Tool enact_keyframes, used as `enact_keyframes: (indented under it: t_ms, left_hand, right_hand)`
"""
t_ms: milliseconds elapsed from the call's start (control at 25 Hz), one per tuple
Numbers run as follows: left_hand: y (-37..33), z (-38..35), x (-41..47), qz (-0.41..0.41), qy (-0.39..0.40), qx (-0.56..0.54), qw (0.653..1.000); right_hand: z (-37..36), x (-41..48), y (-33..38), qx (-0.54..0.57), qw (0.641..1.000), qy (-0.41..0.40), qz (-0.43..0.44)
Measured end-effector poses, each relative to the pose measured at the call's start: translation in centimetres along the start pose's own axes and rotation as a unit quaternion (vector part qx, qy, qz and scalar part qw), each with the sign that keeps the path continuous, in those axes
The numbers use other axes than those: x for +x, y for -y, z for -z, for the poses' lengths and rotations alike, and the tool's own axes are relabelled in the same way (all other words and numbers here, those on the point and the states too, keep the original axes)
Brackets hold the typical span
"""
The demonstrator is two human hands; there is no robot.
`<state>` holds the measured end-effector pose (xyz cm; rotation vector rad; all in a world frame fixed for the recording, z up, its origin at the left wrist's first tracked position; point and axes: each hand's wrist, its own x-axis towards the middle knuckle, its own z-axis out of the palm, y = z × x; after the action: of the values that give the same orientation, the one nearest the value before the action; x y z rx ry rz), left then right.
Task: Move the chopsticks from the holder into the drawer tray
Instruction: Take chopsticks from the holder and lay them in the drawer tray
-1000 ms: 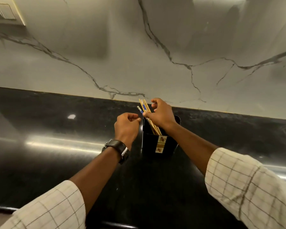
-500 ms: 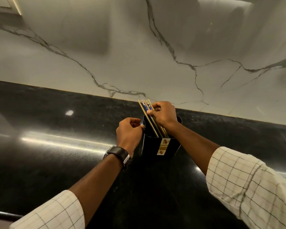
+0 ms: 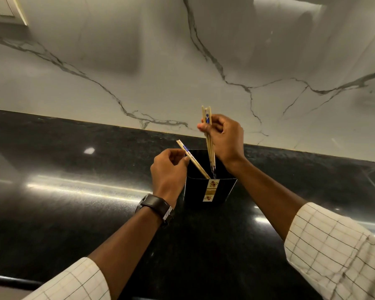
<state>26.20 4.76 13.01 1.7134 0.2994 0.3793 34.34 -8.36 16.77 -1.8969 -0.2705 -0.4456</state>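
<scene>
A black holder (image 3: 195, 191) with a gold label stands on the dark countertop (image 3: 74, 213). My right hand (image 3: 224, 138) grips a bunch of wooden chopsticks (image 3: 210, 146) with blue markings, lifted nearly upright, their lower tips still inside the holder's mouth. My left hand (image 3: 168, 169) pinches another pair of chopsticks (image 3: 192, 159) that leans out to the left, with its lower end resting in the holder. No drawer or tray is in view.
A white marble wall (image 3: 182, 61) with grey veins rises behind the counter. A pale switch plate (image 3: 4, 9) sits at the top left. The counter's front edge (image 3: 13, 280) runs along the bottom left.
My right hand has risen, drawing its chopsticks up out of the holder. My left hand has taken hold of a separate pair, which now leans left.
</scene>
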Motion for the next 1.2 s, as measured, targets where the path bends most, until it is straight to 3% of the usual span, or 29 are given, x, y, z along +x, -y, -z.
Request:
enact_keyframes:
  t_ms: [160,280,400,600,680,760,880,960,1080,1200]
  left_hand:
    - [-4.2,-0.6,-1.2,-0.203,0.083,0.009,0.976]
    - [-7.3,-1.4,-2.1,-0.278,0.175,-0.014,0.945]
    - [-8.1,-1.8,-3.9,-0.242,0.269,-0.071,0.930]
    - [-7.2,-2.6,-7.0,-0.213,0.342,-0.037,0.915]
    - [-6.8,-2.8,-7.8,-0.204,0.389,-0.018,0.898]
    - [-6.2,-2.7,-8.4,-0.193,0.416,0.007,0.889]
    - [-5.2,-2.2,-9.4,-0.141,0.378,-0.023,0.915]
    - [-5.3,-2.1,-10.2,-0.025,0.320,-0.148,0.936]
    - [-6.6,-3.0,-11.5,0.159,0.266,-0.378,0.872]
    - [-7.9,-4.0,-12.6,0.237,0.202,-0.475,0.823]
  right_hand:
    - [3.8,-1.8,5.3,0.140,0.988,-0.020,0.059]
    - [7.2,-3.6,8.4,0.258,0.965,0.004,0.035]
    - [11.0,-5.2,9.8,0.253,0.966,0.046,-0.015]
    - [18.0,-6.6,11.0,0.049,0.990,0.108,-0.078]
    - [20.4,-7.3,11.7,0.025,0.992,0.086,-0.092]
    - [22.5,-8.0,12.6,0.080,0.992,0.009,-0.099]
    - [25.3,-9.1,13.6,0.240,0.946,-0.206,-0.064]
    - [25.6,-10.8,13.7,0.353,0.887,-0.292,-0.056]
    - [20.9,-15.3,11.8,0.443,0.833,-0.315,-0.102]
    - [13.8,-20.4,8.8,0.377,0.829,-0.348,-0.221]
